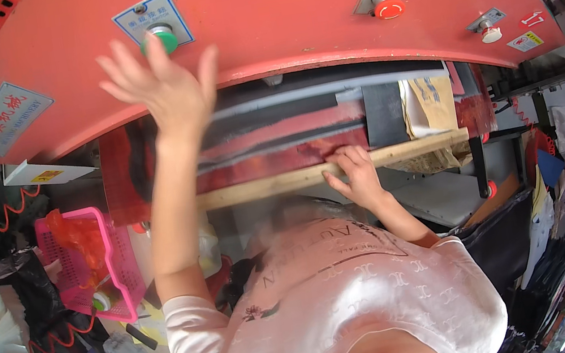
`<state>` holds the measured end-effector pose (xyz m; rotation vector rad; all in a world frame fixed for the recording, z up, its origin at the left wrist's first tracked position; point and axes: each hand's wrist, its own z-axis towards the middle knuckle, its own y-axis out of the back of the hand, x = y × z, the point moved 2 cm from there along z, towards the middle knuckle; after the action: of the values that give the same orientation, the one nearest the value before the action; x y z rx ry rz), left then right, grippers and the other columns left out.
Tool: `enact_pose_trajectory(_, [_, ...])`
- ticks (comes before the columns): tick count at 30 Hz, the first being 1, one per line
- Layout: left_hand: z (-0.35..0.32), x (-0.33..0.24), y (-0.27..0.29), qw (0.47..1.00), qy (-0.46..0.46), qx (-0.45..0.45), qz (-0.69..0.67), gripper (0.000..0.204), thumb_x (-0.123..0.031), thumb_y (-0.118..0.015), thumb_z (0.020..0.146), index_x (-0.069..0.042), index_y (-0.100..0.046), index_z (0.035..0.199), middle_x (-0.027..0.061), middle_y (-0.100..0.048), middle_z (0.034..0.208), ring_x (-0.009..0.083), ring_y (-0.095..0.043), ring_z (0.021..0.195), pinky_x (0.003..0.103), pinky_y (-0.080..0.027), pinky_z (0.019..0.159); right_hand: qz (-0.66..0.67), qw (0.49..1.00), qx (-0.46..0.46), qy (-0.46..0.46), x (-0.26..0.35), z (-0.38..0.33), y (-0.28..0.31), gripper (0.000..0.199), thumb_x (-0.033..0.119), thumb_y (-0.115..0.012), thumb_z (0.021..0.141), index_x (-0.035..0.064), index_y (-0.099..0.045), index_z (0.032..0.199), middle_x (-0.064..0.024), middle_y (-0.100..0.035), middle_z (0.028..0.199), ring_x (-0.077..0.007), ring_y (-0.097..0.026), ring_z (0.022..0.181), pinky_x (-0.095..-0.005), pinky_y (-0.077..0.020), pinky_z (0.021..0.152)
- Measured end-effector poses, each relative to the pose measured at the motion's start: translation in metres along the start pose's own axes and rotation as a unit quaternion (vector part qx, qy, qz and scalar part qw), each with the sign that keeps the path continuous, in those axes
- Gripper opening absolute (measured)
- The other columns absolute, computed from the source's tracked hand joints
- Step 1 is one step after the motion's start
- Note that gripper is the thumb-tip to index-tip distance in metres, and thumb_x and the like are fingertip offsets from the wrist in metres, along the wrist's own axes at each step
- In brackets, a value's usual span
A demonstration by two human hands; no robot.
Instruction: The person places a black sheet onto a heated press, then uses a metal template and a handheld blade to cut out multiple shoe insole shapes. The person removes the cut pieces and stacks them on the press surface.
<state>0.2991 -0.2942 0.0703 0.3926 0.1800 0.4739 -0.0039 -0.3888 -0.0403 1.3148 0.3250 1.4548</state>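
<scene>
My left hand [168, 95] is raised to the red machine front [274, 21], its fingers spread and slightly blurred. The fingers are in front of a green push button [167, 42]; whether they touch it I cannot tell. My right hand [357, 176] is closed over a long wooden bar [266, 186] along the near edge of the machine's bed, fingers on the far side and thumb on the near side. Behind the bar lie dark red sheet material [259, 168] and black and grey strips. A black piece [384, 114] and brown paper [433, 106] lie at the right end.
A red stop button [389, 8] and a small whitish knob [491, 34] sit farther right on the machine. At left stands a pink plastic basket [125, 273] with red plastic inside, near a coiled red hose [66, 340]. Dark sheets [504, 238] are piled at right.
</scene>
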Motion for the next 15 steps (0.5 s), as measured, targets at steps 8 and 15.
enact_pose_trajectory(8, [-0.164,-0.106,0.022,0.871,0.075,0.406,-0.265,0.019,-0.020,-0.066,0.084,-0.004,-0.068,0.095,0.0104,-0.060,0.093,0.0306,-0.056,0.091,0.042,-0.047,0.082,-0.024,0.999,-0.043,0.018,-0.022,0.021,-0.023,0.017,0.019,-0.070,0.079,0.0054,-0.068,0.089,-0.0087,-0.061,0.089,-0.0300,-0.056,0.086,-0.0404,-0.0441,0.079])
enact_pose_trajectory(15, [-0.176,-0.108,0.024,0.899,0.056,0.360,-0.244,0.012,-0.016,-0.065,0.085,-0.004,-0.067,0.087,0.0121,-0.060,0.087,0.0326,-0.057,0.086,0.042,-0.048,0.079,-0.010,0.997,-0.070,-0.031,-0.016,0.012,-0.030,0.012,0.017,-0.070,0.074,0.0067,-0.070,0.082,-0.0083,-0.060,0.082,-0.0295,-0.054,0.081,-0.0408,-0.0442,0.078])
